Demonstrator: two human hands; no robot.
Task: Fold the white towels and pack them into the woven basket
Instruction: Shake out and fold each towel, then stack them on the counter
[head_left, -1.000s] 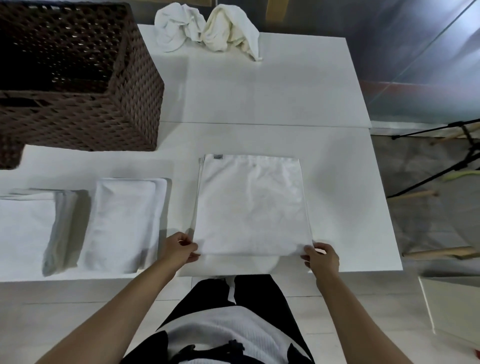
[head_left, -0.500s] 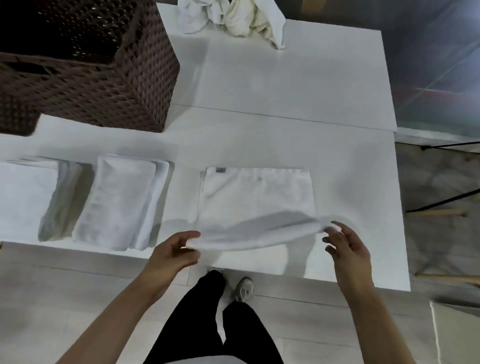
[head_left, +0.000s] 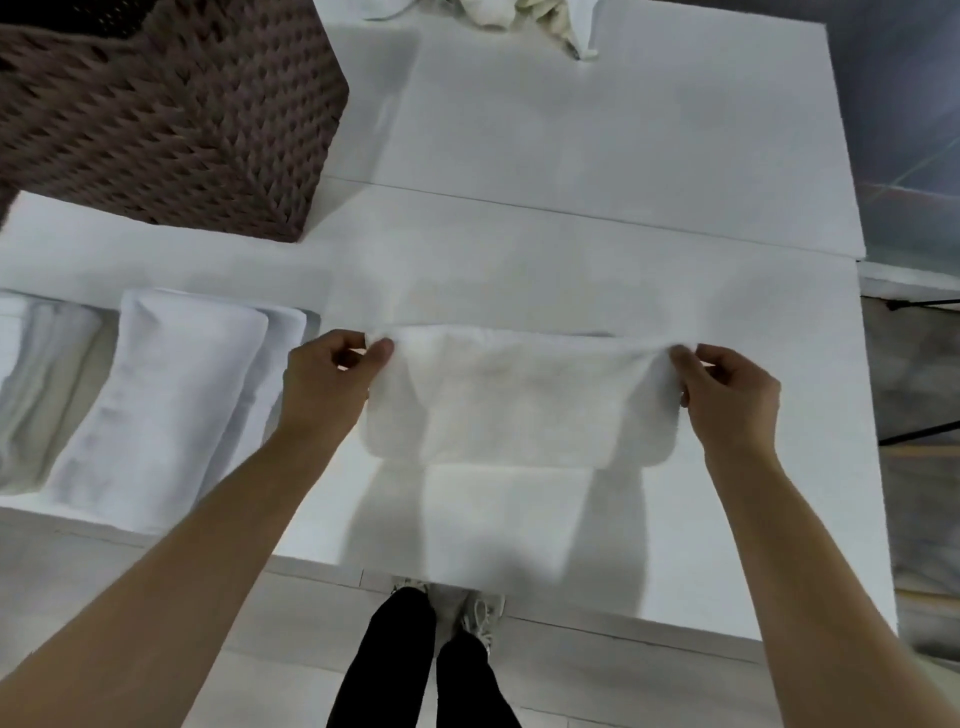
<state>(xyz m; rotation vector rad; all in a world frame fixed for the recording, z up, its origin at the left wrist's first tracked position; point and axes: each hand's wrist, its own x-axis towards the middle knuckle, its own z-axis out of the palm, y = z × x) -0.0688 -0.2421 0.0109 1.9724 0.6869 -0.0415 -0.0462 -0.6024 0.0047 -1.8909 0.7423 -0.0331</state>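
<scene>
The left hand (head_left: 327, 384) and right hand (head_left: 727, 400) each pinch a corner of the white towel (head_left: 519, 405), folding it over on the table (head_left: 623, 156); next, lay the edges even; the woven basket (head_left: 171, 119) waits nearby

I'm seeing a soft, matt white cloth towel (head_left: 519, 400), a coarse brown woven basket (head_left: 171, 109), a smooth, faintly shiny white table (head_left: 597, 171), and folded cloth towels (head_left: 156, 405) looking plush.
</scene>
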